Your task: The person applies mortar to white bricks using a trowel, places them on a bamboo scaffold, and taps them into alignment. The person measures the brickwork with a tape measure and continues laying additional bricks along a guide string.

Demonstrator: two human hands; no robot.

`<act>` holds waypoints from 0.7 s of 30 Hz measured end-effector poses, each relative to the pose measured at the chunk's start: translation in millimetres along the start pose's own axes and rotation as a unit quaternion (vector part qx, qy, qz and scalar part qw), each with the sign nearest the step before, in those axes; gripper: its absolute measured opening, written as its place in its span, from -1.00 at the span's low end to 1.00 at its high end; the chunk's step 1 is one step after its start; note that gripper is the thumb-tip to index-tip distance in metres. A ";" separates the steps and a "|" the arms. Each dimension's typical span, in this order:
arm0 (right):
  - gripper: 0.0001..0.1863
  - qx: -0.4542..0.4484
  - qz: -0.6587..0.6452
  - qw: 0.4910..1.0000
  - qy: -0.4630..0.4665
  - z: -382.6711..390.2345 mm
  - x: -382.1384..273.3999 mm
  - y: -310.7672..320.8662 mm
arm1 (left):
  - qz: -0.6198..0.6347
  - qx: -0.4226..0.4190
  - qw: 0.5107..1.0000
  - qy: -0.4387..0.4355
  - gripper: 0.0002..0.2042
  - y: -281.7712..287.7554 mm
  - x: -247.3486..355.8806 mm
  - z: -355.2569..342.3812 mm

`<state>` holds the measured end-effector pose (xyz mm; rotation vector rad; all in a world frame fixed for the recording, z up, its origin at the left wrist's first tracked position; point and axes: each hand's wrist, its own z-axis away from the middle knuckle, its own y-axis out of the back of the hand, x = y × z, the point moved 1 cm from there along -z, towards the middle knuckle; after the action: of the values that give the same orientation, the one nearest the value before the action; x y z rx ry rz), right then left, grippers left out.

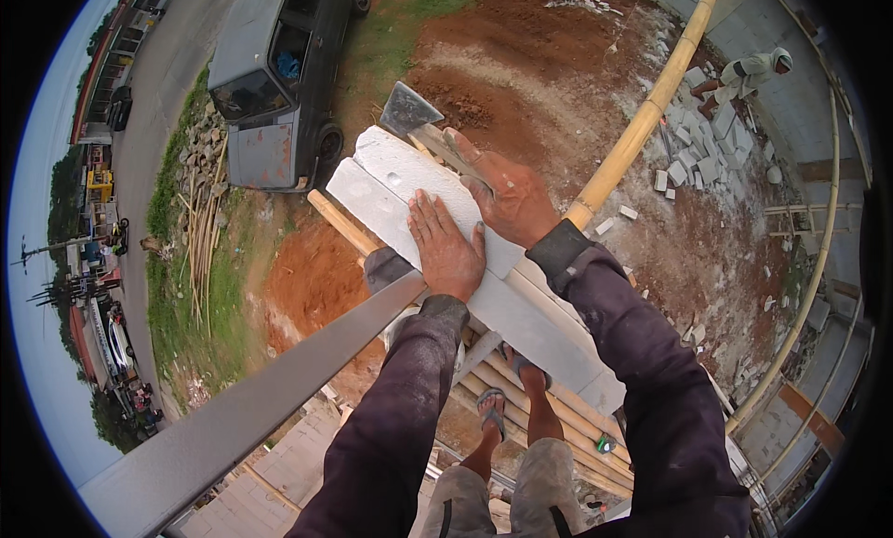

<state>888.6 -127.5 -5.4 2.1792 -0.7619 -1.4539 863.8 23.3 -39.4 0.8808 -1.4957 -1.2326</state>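
Note:
My left hand (445, 252) lies flat, fingers stretched out, on a white lightweight block (379, 173). A straight groove or joint runs along this block, and its far end looks rough. My right hand (510, 196) is closed around the handle of a hatchet-like tool (409, 110) with a flared grey metal blade. The blade reaches past the block's far right edge, and the hand is right against that side. Below the white block, a longer pale grey block surface (535, 329) runs toward my right forearm.
A grey metal beam (251, 403) slants in from the lower left. Bamboo poles (553, 417) lie under my feet, and a thick bamboo pole (651, 101) rises at the right. Far below are a parked vehicle (270, 87), a block pile (712, 157) and a crouching person (749, 75).

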 end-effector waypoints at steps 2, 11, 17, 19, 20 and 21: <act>-0.34 -0.063 0.029 0.998 0.008 -27.1 -7.2 -16.4 | 0.006 -0.016 1.000 0.012 -0.24 0.8 0.0 1.1; -0.26 -0.171 0.115 0.978 0.018 -34.1 -24.7 -35.9 | -0.033 -0.028 0.999 0.000 -0.23 -0.7 -4.4 5.5; -0.34 -0.198 0.153 0.967 -0.050 -27.5 -24.2 -8.6 | 0.027 -0.002 0.999 0.020 -0.22 -1.1 -1.9 5.8; -0.33 -0.113 0.096 0.988 -0.050 -8.4 -34.1 9.7 | 0.017 -0.005 1.000 0.016 -0.24 0.7 -1.9 6.2; -0.33 -0.065 0.090 0.994 -0.020 2.6 -37.7 22.1 | 0.025 -0.012 0.999 0.018 -0.26 1.8 -3.1 6.1; -0.32 -0.050 0.092 0.994 -0.014 17.8 -40.4 34.7 | 0.038 -0.027 0.999 0.021 -0.27 2.4 -4.4 6.2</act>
<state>852.3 -128.8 37.4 1.9623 -0.8579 -1.4012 859.2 29.6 -38.2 0.8022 -1.4430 -1.1865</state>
